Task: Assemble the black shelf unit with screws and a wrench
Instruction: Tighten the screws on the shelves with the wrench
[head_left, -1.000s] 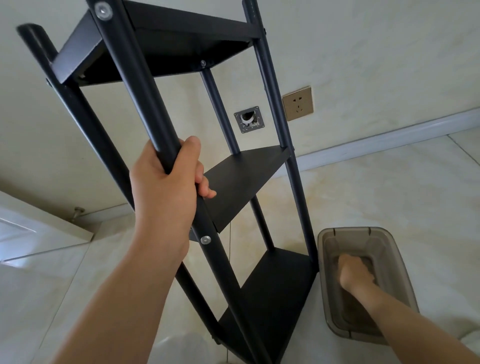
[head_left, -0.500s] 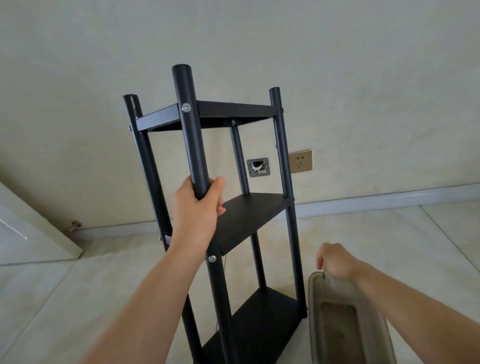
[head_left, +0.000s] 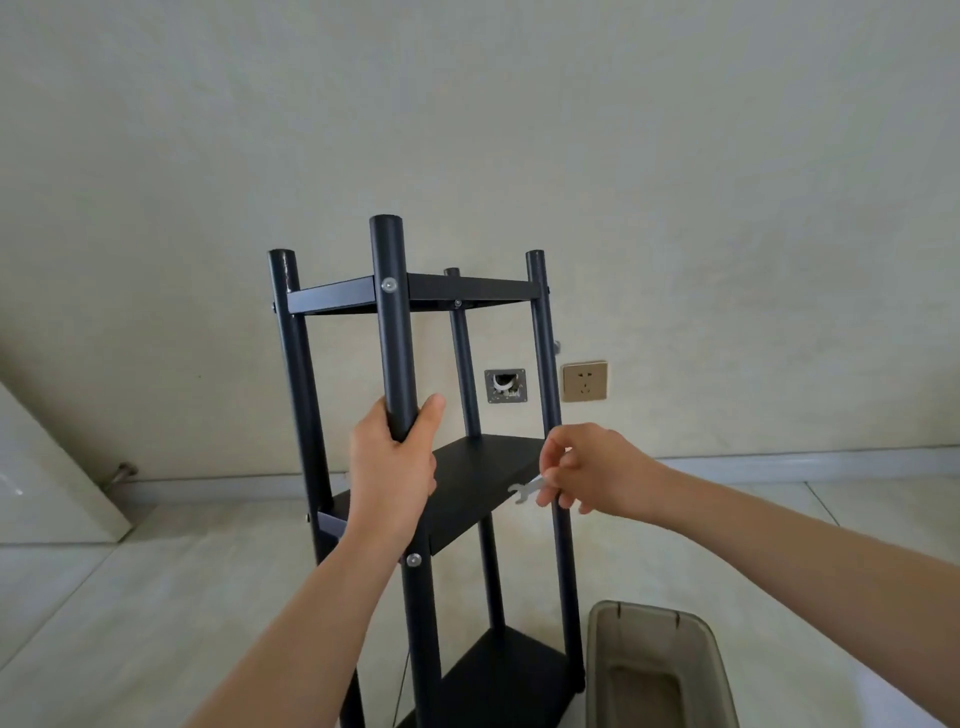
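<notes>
The black shelf unit (head_left: 467, 296) stands upright on the floor, three shelves between four round posts. My left hand (head_left: 395, 467) grips the near post just above the middle shelf (head_left: 478, 478). My right hand (head_left: 592, 470) pinches a small silver wrench (head_left: 525, 489), its open jaw pointing left beside the right front post at the middle shelf's edge. Silver screw heads show on the near post at the top shelf (head_left: 388, 285) and below my left hand (head_left: 413, 559).
A translucent grey plastic bin (head_left: 654, 623) sits on the tiled floor at the lower right, next to the shelf's base. Behind the shelf are a wall with a gold socket (head_left: 584, 381) and an open wall box (head_left: 505, 385). A white panel (head_left: 47, 488) leans at left.
My right hand rose from the bin up to the middle shelf's right post, now holding the wrench. The view tilted up; my left hand kept its grip on the post.
</notes>
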